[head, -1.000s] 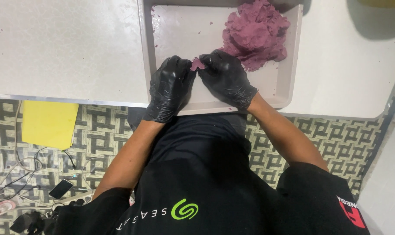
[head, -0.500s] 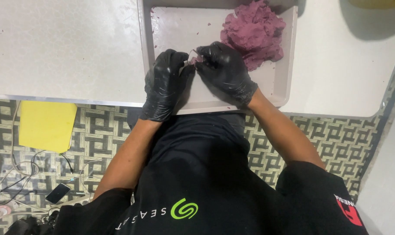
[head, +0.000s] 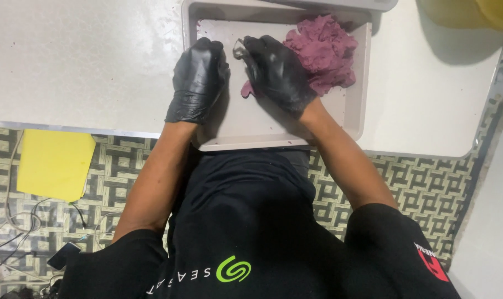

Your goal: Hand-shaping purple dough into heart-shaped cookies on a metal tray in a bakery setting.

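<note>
over tray (head: 358,119), gloved hands (head: 279,72) on dough (head: 247,88)

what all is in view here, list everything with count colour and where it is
tray: 1, pale grey, on the table in front of the person
dough lump: 1, purple, far right corner of the tray
small dough piece: 1, purple, on the tray below the right hand
small clear thing: 1, glassy, pinched at the right fingertips; too small to tell what it is
table: 1, white, under the tray
yellow container: 1, top right on the table, partly cut off
yellow sheet: 1, on the patterned floor at left
cables: several, dark and white, floor at bottom left
left hand: 1, black glove, over the tray's left side
right hand: 1, black glove, beside the dough lump
</note>
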